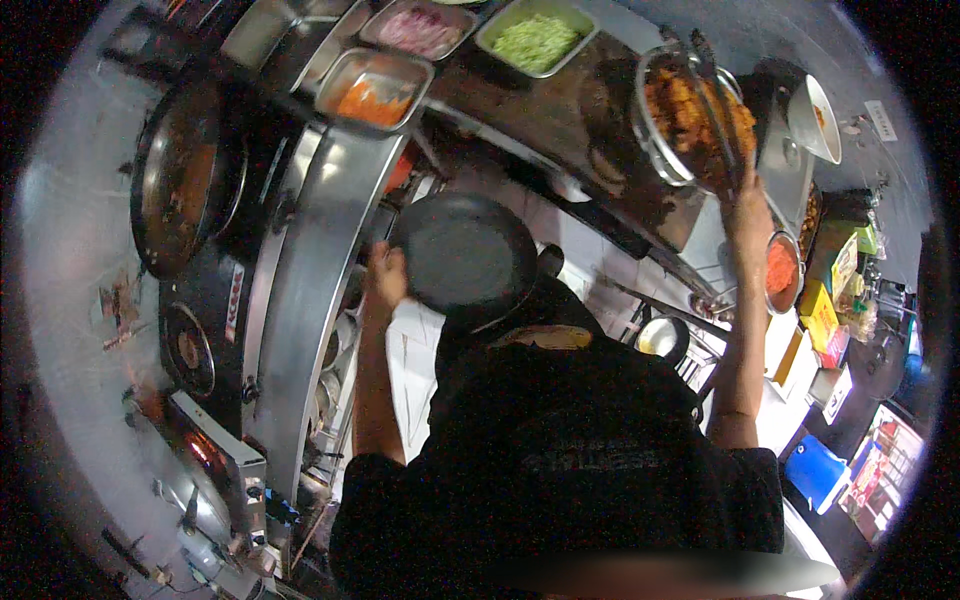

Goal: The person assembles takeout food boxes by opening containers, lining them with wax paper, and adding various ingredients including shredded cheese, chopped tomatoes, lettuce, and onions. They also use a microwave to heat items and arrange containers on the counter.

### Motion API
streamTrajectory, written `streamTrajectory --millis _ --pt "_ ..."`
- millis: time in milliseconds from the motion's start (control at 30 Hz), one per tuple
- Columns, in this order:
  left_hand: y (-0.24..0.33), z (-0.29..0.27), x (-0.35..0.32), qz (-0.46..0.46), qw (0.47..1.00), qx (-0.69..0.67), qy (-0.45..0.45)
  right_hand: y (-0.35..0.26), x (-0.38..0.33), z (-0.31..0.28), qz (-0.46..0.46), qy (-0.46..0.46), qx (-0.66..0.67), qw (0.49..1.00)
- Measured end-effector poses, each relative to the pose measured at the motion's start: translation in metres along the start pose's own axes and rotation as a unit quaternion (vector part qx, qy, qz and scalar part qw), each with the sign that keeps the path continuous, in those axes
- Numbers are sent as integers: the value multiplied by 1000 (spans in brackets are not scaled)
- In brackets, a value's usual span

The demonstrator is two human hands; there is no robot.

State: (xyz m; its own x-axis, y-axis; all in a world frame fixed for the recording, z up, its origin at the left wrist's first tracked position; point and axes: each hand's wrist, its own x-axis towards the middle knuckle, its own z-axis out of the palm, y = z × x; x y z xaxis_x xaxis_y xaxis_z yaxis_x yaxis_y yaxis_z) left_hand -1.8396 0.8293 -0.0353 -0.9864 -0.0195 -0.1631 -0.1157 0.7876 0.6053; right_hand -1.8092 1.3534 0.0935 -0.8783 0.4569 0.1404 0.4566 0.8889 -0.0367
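Observation:
A black frying pan [462, 252] is in front of my body, its dark inside facing up. My left hand [388, 275] is closed on the pan at its left side; whether the fingers grip the handle or the rim I cannot tell. My right arm reaches far forward to the right. There my right hand [745, 210] is closed around the near end of dark tongs [716, 110]. The tongs lie over a round metal pot [644, 110] of orange-brown cooked food [676, 105], and their far tips stick out past its far rim.
Along the back counter stand metal trays of chopped green vegetable [535, 42], pink onion [418, 32] and shredded orange vegetable [373, 102]. A large wok [180, 180] sits at left behind a steel ledge [335, 190]. At right are a white bowl [815, 118] and red food [781, 268].

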Motion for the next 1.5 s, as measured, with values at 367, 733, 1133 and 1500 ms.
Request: streamTrajectory --millis 367,733,1133,1500 --pt "-57 144 48 -186 918 -340 -84 -18 -6 -3 28 10 -203 979" --pt "-57 297 225 -268 657 -700 -83 -118 -116 -23 -178 219 -102 954" --pt "-70 373 355 -286 688 -658 -111 -99 -206 74 -93 -65 138 984" --pt "-12 251 91 -195 806 -444 -338 -100 -177 40 -168 -114 300 932"
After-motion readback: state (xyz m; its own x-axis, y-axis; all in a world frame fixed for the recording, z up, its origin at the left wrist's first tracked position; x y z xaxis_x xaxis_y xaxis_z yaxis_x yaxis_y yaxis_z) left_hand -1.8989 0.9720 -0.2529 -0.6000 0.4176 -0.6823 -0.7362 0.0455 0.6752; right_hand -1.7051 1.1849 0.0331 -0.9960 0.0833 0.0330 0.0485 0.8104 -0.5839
